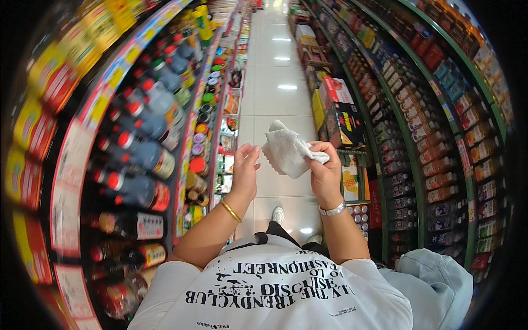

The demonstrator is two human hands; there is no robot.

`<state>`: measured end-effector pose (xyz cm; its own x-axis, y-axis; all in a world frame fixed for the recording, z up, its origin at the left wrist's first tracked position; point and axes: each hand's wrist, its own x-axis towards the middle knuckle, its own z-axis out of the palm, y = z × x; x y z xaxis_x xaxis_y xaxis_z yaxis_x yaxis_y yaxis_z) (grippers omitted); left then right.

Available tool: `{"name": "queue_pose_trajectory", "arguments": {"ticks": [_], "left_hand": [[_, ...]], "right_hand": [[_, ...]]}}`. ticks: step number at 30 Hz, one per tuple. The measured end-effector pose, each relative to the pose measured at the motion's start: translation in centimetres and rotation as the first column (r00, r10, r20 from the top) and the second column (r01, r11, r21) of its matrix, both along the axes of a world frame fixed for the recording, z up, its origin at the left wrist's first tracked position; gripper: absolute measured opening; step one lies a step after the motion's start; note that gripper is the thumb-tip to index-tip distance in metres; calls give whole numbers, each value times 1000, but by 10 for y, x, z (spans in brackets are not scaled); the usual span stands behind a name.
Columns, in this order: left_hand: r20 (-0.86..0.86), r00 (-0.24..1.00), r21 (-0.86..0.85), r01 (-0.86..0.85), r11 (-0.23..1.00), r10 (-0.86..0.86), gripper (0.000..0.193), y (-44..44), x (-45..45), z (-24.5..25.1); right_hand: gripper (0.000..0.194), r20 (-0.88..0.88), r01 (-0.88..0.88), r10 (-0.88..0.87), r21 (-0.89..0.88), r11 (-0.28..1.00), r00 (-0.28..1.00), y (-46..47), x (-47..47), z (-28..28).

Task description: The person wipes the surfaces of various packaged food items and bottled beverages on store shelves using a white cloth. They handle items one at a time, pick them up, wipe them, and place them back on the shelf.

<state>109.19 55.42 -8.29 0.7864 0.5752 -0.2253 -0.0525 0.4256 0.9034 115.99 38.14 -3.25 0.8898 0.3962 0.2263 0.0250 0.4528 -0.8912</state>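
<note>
My right hand [325,173] pinches a bunched corner of a white cloth [284,150]. The rest of the cloth hangs folded and loose, in front of my body and above the aisle floor. My left hand [245,170] is just left of the cloth, apart from it, with nothing in it and its fingers loosely bent and apart. A gold bangle [230,211] circles my left wrist; a silver-coloured band [332,209] is on the right one.
Shelves of dark sauce bottles [140,192] and jars [199,166] line the left. Drink bottles [439,180] fill the right shelves, with cartons [346,123] stacked at their foot. The tiled aisle [270,99] runs ahead. Pale blue-grey fabric [433,284], perhaps another person's cap, is close at lower right.
</note>
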Motion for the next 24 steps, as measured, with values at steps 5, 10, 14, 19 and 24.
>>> {"name": "queue_pose_trajectory", "arguments": {"ticks": [5, 10, 14, 19, 24], "left_hand": [[51, 946, -186, 325, 927, -321, 25, -3, 93, 8], [194, 933, -162, 334, 928, -302, 13, 8, 175, 16], [304, 919, -241, 329, 913, -251, 12, 41, 225, 30], [408, 821, -290, 532, 796, -399, 23, 97, 280, 50], [521, 604, -203, 774, 599, -604, 23, 148, 358, 60]], "right_hand": [[22, -7, 35, -36, -65, 997, 999, -8, 79, -13], [21, 7, -65, 69, -259, 964, 998, -9, 148, -22], [24, -81, -170, 149, -434, 885, 985, 6, 194, -48], [61, 286, 17, 206, -621, 783, 936, 47, 265, -34], [90, 86, -276, 349, -450, 849, 933, 98, 351, -25]]}}
